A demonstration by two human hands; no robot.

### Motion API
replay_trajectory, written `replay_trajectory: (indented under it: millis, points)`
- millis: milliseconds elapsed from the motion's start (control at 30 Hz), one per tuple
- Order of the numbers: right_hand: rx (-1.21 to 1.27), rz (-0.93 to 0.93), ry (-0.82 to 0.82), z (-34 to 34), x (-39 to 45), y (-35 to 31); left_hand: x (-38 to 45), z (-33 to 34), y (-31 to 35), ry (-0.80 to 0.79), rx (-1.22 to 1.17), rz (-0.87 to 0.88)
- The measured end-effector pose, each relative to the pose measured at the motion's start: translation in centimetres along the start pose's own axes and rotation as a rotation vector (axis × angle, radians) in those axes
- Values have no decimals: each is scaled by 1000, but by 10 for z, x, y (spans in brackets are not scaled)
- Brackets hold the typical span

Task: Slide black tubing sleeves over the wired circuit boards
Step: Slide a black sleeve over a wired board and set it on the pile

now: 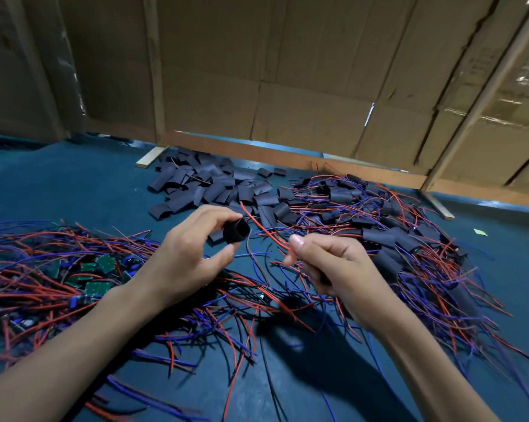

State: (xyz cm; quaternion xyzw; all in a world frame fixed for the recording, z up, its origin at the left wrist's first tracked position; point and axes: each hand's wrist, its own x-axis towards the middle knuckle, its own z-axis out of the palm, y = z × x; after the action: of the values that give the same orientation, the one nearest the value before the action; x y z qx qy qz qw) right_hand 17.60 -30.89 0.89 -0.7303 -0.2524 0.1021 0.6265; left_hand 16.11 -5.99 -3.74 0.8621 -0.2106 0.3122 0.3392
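Up above the blue mat (74, 190), the left hand (190, 257) pinches a short black tubing sleeve (236, 230) between thumb and curled fingers, its round mouth squeezed open and turned toward the right hand (327, 263). That hand, fingers curled in, pinches a red wire (264, 229) at thumb and forefinger, the wire's free end rising just beside the sleeve. Bare green circuit boards (101, 263) lie tangled in red and blue wires at left, loose sleeves (202, 187) heap behind, and sleeved boards (378, 239) pile at right before cardboard (287, 71).
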Motion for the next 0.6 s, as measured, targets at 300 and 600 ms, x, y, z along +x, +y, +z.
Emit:
replay_trajectory:
  millis: [300, 600]
  points:
    - [-125, -128, 125, 0, 1, 9, 0, -2, 4, -32, -64, 8]
    - [204, 34, -111, -9, 2, 6, 0, -4, 8, -87, 3, 44]
